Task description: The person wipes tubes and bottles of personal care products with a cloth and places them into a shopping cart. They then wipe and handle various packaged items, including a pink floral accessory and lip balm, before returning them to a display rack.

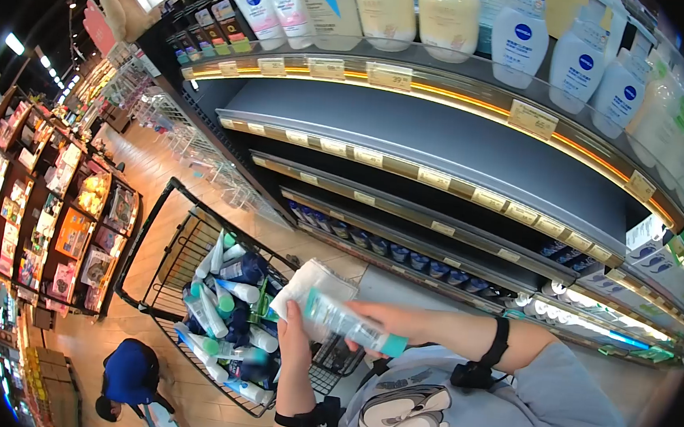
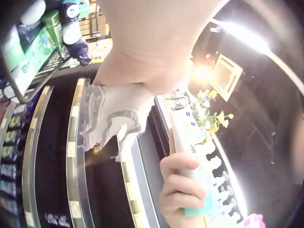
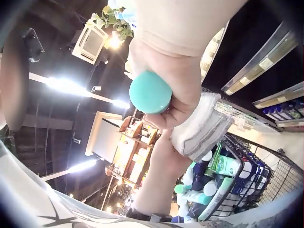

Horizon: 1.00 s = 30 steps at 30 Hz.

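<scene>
The right grip (image 3: 175,78) is closed round the tube (image 1: 346,323) near its cap (image 3: 150,92) — a hold that looks steady and leaves the flat end free, by the left grip (image 1: 293,331). That one has its fingers bent round the cloth (image 3: 202,126), bunched so that it probably stays put. Below both grips stands the cart (image 1: 145,239), handy for anything lifted out or set down.

The tube is pale with a teal cap (its print is blurred) — the cloth white, grey-striped, rather ragged at the edge.
</scene>
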Motion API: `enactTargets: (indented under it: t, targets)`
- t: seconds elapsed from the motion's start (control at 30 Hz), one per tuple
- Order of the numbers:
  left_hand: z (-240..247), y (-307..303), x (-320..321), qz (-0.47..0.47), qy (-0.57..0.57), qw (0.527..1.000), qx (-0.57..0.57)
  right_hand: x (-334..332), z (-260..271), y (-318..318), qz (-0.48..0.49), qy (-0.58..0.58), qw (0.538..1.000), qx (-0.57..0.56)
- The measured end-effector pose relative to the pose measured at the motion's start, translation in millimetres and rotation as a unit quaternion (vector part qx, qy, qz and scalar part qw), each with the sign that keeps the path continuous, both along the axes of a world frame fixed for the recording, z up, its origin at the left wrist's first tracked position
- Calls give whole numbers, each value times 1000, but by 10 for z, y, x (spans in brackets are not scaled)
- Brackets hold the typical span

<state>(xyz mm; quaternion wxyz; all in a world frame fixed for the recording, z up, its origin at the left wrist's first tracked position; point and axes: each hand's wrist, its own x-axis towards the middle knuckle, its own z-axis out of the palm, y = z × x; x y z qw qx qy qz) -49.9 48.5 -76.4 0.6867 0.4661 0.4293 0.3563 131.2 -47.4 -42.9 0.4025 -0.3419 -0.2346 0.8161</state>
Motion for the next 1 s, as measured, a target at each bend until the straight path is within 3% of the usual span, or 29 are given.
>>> enactTargets:
  t: [0.03, 0.07, 0.1, 0.2, 0.23, 0.3, 0.37, 0.47, 0.5, 0.57, 0.6, 0.67, 0.7, 0.77, 0.87, 1.0]
  targets:
    - [-11, 8, -7, 48, -80, 993, -75, 40, 51, 21, -13, -6, 1000, -5]
    - [-68, 25, -56, 25, -146, 981, -127, 87, 167, 30, -39, -34, 998, 41]
    - [-69, 16, -44, 9, -166, 973, -158, 99, 163, 37, -31, -31, 998, 44]
    - [17, -91, 64, -51, -212, 950, -225, 79, 57, 92, -174, -205, 949, 166]
    - [136, -151, 125, -73, -220, 946, -229, 62, -22, 142, -170, -204, 949, 168]
    - [215, -260, 223, -70, -213, 950, -217, 39, -123, 204, -191, -357, 894, 191]
    - [262, -299, 249, -67, -210, 954, -205, 39, -95, 216, -193, -350, 903, 155]
    - [306, -216, 172, 15, -219, 958, -185, 52, -142, 210, -214, -357, 900, 127]
    - [294, -170, 143, 38, -220, 969, -104, 51, -198, 204, -207, -322, 918, 105]
    - [350, -208, 150, 137, -93, 986, -24, 28, -218, 176, -198, -286, 934, 82]
    - [312, -208, 150, 138, -92, 986, -24, -14, -116, 152, -167, -221, 960, 32]
    - [178, -201, 151, -33, 25, 989, 144, -98, -4, 160, -132, -152, 979, -18]
    - [150, -200, 169, -31, 27, 989, 144, -136, 27, 192, -128, -93, 987, -35]
    - [108, -197, 227, -155, 148, 928, 304, -172, 92, 237, -119, 26, 990, -71]
    - [141, -258, 204, -182, 100, 937, 280, -125, -29, 277, -168, 93, 980, -53]
    - [274, -370, 166, -246, 96, 896, 358, 5, -11, 287, -246, 192, 944, -109]
